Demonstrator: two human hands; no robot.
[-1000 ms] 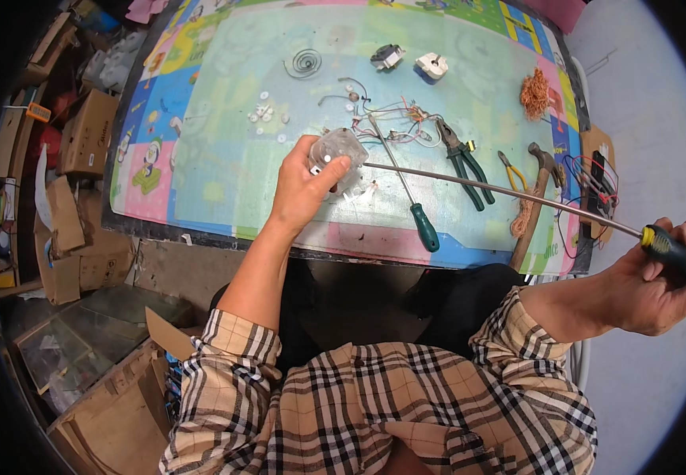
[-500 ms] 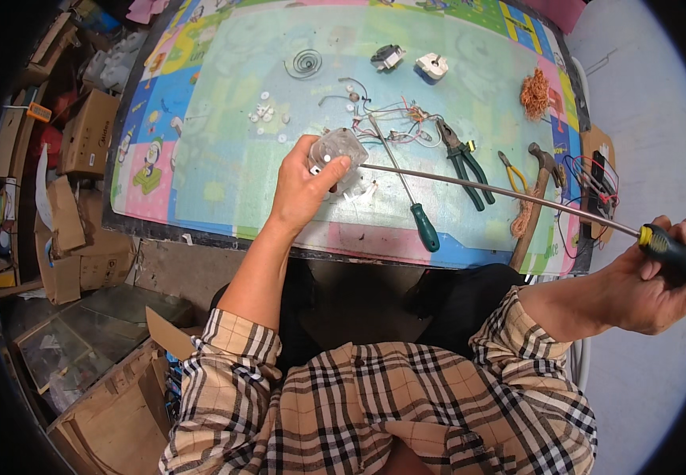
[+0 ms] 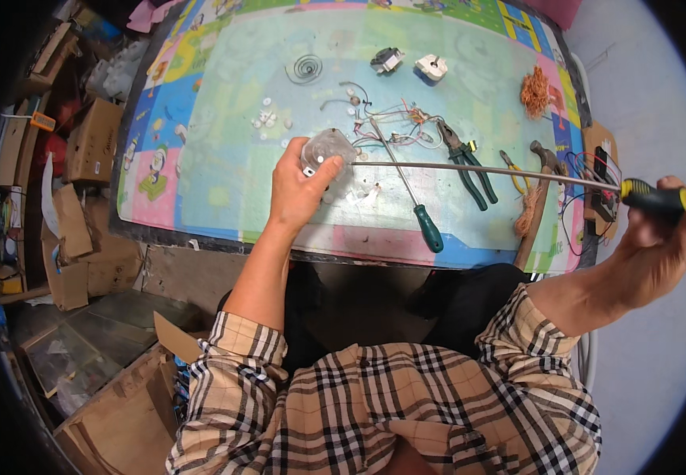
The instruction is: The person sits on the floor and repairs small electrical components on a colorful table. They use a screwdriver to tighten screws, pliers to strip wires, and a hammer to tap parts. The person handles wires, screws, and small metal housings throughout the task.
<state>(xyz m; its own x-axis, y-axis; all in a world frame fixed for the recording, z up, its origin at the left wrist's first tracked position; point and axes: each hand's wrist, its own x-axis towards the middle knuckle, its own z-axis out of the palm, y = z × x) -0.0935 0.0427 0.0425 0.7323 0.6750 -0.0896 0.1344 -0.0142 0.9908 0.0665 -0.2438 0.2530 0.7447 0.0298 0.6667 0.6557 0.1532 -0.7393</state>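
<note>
My left hand (image 3: 295, 191) grips a small clear plastic housing (image 3: 331, 146) over the table, its thumb pressed on the near side. In my right hand (image 3: 653, 257), at the far right, is the black and yellow handle of a long screwdriver (image 3: 501, 171). Its shaft runs almost level across the table, and the tip meets the right side of the housing; whether it sits inside a slot cannot be seen. Beneath the shaft lie a green-handled screwdriver (image 3: 428, 228) and green-handled pliers (image 3: 469, 170). Small white plastic parts (image 3: 264, 119) are scattered beyond my left hand.
A flat coil spring (image 3: 306, 69), two small block-shaped parts (image 3: 431, 69), loose wires (image 3: 414, 116) and a copper wire bundle (image 3: 534, 93) lie farther back. Yellow-handled pliers (image 3: 514, 172) and a hammer (image 3: 539, 198) rest at right. Cardboard boxes (image 3: 89, 142) stand left of the table.
My right hand has raised the screwdriver handle and shifted it slightly left, so the shaft lies flatter. My left hand and the housing have moved a little left.
</note>
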